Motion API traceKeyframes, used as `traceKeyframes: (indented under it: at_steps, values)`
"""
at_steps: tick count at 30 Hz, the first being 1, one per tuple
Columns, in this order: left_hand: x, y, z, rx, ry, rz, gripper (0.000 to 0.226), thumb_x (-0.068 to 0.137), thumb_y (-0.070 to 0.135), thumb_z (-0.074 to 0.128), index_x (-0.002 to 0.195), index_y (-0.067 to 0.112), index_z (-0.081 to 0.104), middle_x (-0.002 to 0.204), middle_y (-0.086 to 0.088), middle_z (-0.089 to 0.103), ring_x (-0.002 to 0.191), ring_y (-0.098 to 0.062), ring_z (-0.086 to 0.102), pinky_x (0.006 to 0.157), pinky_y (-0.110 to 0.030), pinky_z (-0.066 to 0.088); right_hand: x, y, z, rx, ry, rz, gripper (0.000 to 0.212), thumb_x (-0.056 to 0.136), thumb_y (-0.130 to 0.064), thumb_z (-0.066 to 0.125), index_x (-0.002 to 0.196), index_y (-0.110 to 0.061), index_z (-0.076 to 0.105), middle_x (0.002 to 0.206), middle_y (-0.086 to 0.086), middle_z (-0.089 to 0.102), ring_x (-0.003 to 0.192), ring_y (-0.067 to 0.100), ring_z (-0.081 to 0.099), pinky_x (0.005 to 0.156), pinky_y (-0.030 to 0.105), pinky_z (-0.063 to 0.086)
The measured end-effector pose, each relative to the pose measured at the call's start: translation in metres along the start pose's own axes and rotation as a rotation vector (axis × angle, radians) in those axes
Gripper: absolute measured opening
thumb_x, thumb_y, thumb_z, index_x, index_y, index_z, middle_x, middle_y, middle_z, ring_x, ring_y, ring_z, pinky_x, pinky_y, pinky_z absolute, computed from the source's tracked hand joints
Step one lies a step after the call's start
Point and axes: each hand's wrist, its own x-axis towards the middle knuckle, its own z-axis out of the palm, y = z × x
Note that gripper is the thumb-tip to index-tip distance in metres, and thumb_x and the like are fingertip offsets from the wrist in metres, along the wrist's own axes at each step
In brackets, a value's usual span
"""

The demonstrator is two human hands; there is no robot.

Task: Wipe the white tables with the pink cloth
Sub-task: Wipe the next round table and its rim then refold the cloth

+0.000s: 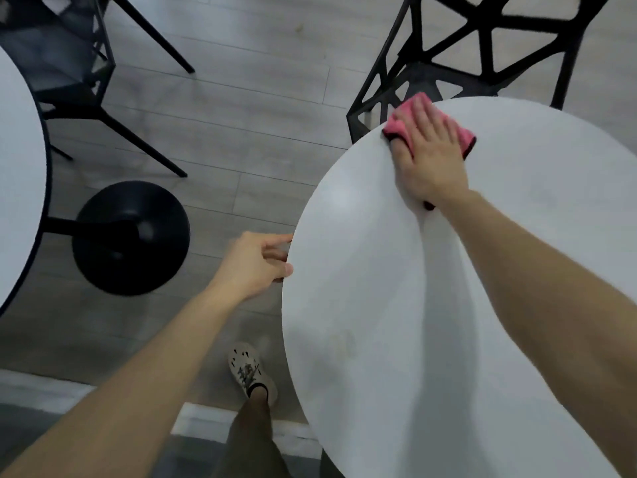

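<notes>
While the right hand (427, 160) presses straight fingers (425, 115) flat on the pink cloth (396, 127), which pokes out either side at the far edge of the white table (379, 305), the left hand (255, 263) grips its left rim, fingers curled.

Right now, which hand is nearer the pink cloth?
Right. The right hand lies flat on the pink cloth; the left hand grips the white table by its rim, well away.

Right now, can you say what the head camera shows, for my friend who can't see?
The right hand presses a pink cloth flat on a white table, near its far edge. The left hand grips the rim. A black chair stands behind.
</notes>
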Motion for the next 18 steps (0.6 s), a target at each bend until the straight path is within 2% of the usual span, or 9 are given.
traceKeyframes:
  at_steps: [2, 3, 4, 6, 8, 9, 11, 15, 18]
  values:
    - [0.013, 0.027, -0.010, 0.305, 0.008, 0.083, 0.056, 0.092, 0.010, 0.084, 0.141, 0.032, 0.073, 0.117, 0.014, 0.080, 0.093, 0.008, 0.073, 0.082, -0.016, 0.058, 0.025, 0.020, -0.011, 0.022, 0.027, 0.237, 0.063, 0.112, -0.050, 0.026, 0.172, -0.030, 0.022, 0.182, 0.003, 0.006, 0.168, 0.021, -0.001, 0.135, 0.050, -0.001]
    - [0.021, 0.043, -0.013, 0.380, 0.013, 0.101, 0.060, 0.093, 0.020, 0.084, 0.150, 0.031, 0.066, 0.129, 0.011, 0.076, 0.100, 0.005, 0.072, 0.087, -0.017, 0.055, 0.026, 0.011, -0.010, 0.022, 0.022, 0.266, 0.063, 0.113, -0.050, 0.026, 0.172, -0.030, 0.022, 0.182, 0.004, 0.006, 0.168, 0.022, -0.002, 0.135, 0.051, -0.002]
    - [0.030, 0.059, -0.016, 0.409, 0.012, 0.106, 0.069, 0.095, 0.028, 0.084, 0.159, 0.028, 0.056, 0.141, 0.006, 0.071, 0.111, -0.005, 0.072, 0.095, -0.022, 0.053, 0.018, -0.005, -0.005, 0.002, 0.013, 0.206, 0.062, 0.113, -0.050, 0.026, 0.172, -0.029, 0.023, 0.182, 0.004, 0.006, 0.168, 0.022, -0.002, 0.135, 0.051, -0.003]
    - [0.054, 0.089, -0.015, 0.457, -0.029, 0.102, 0.095, 0.092, 0.038, 0.087, 0.170, 0.021, 0.035, 0.161, -0.003, 0.056, 0.135, -0.020, 0.064, 0.112, -0.033, 0.049, -0.010, -0.037, 0.011, -0.062, -0.038, -0.152, 0.061, 0.114, -0.051, 0.027, 0.171, -0.030, 0.026, 0.182, 0.002, 0.009, 0.168, 0.020, 0.000, 0.135, 0.049, -0.002]
    - [0.074, 0.115, -0.005, 0.559, -0.087, 0.117, 0.125, 0.082, 0.047, 0.094, 0.175, 0.016, 0.016, 0.175, -0.006, 0.036, 0.155, -0.025, 0.044, 0.124, -0.040, 0.040, -0.036, -0.040, 0.022, -0.088, -0.128, -0.486, 0.059, 0.115, -0.051, 0.031, 0.170, -0.032, 0.028, 0.181, -0.001, 0.012, 0.168, 0.017, 0.002, 0.136, 0.046, -0.001]
    - [0.081, 0.124, 0.002, 0.620, -0.100, 0.133, 0.136, 0.077, 0.049, 0.097, 0.175, 0.014, 0.009, 0.179, -0.006, 0.026, 0.162, -0.025, 0.032, 0.128, -0.039, 0.033, -0.036, -0.024, 0.019, -0.079, -0.124, -0.519, 0.059, 0.115, -0.051, 0.032, 0.171, -0.033, 0.026, 0.181, -0.004, 0.011, 0.168, 0.015, 0.001, 0.136, 0.045, -0.001]
    - [0.089, 0.138, 0.020, 0.716, -0.108, 0.200, 0.148, 0.069, 0.047, 0.102, 0.175, 0.015, 0.003, 0.183, -0.003, 0.011, 0.167, -0.023, 0.017, 0.130, -0.037, 0.024, -0.020, 0.029, 0.005, -0.021, -0.063, -0.294, 0.062, 0.114, -0.051, 0.030, 0.172, -0.033, 0.020, 0.181, -0.007, 0.008, 0.167, 0.011, -0.002, 0.136, 0.047, 0.003]
    - [0.095, 0.149, 0.052, 0.829, -0.094, 0.291, 0.164, 0.060, 0.038, 0.107, 0.174, 0.023, -0.010, 0.183, 0.000, 0.002, 0.165, -0.027, 0.022, 0.127, -0.043, 0.031, -0.002, 0.137, -0.029, 0.014, 0.063, 0.408, 0.068, 0.111, -0.054, 0.024, 0.173, -0.029, 0.011, 0.182, 0.000, 0.003, 0.168, 0.017, -0.004, 0.136, 0.050, 0.000]
    - [0.099, 0.152, 0.058, 0.897, -0.092, 0.257, 0.171, 0.058, 0.033, 0.108, 0.172, 0.024, -0.019, 0.183, -0.001, -0.010, 0.163, -0.033, 0.030, 0.124, -0.047, 0.038, 0.005, 0.115, -0.023, 0.005, 0.125, 0.533, 0.066, 0.111, -0.050, 0.023, 0.173, -0.027, 0.016, 0.182, 0.007, 0.005, 0.168, 0.024, -0.001, 0.135, 0.053, 0.001]
